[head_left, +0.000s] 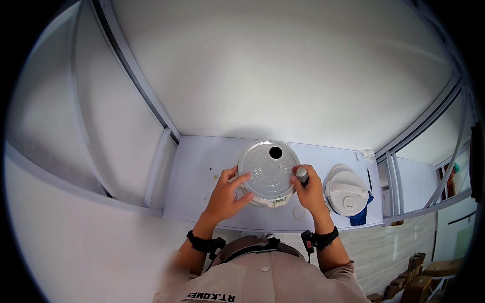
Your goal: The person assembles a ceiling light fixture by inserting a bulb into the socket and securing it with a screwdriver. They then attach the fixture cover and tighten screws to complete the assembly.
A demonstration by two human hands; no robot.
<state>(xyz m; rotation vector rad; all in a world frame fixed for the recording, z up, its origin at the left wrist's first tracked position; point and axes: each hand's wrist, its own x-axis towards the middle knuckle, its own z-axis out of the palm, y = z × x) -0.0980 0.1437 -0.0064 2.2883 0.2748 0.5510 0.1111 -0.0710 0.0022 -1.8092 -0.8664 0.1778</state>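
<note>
A round silver metal disc [268, 174] with a dark round hole near its far edge lies on a white round body at the middle of the table. My left hand [226, 196] is at the left rim of the disc, fingers apart, with fingertips resting on its edge. At the right rim, my right hand [309, 192] is closed round a grey-and-black cylindrical handle [302, 175]. What lies at the far end of that handle is hidden. The thumb of that hand touches the disc's edge.
On the right of the table [194, 166] sits a white rounded lid [347, 194] with a button, over a blue cloth [359, 218]. A pale small disc [299, 212] lies near the front edge. Small bits [215, 177] are scattered at left. Cardboard boxes [417, 288] stand on the floor at right.
</note>
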